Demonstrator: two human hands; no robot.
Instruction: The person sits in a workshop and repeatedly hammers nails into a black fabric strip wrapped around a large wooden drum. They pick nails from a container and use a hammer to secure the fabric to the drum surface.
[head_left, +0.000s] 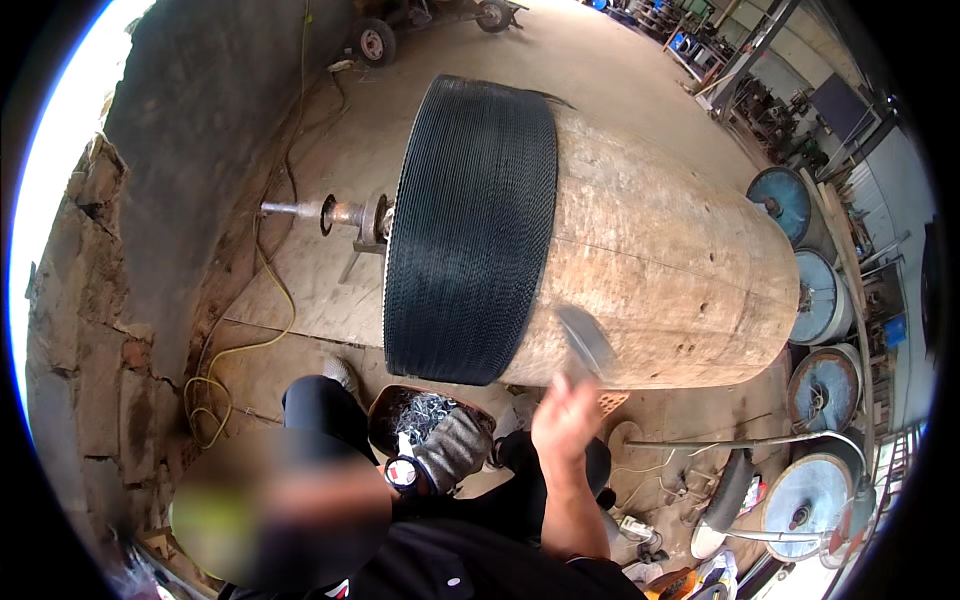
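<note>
A hammer (585, 340), its head blurred, rises from my bare right hand (566, 425), which is closed round the handle beside the near side of a big wooden drum (680, 270). Black, finely ridged material (475, 230) wraps the drum's left end in close rows. My left hand (457, 452), in a grey glove with a watch at the wrist, is at the right side of a container (380, 405) of small metal pieces (420, 412). Its fingers are hard to make out, so I cannot see whether they hold any of the pieces.
A metal shaft (345, 213) sticks out of the drum's left end. Yellow cable (288, 315) loops over the floor by a broken brick wall (95, 380). Several round drums (818, 298) line the right side. Farther off is a wheeled frame (375, 42).
</note>
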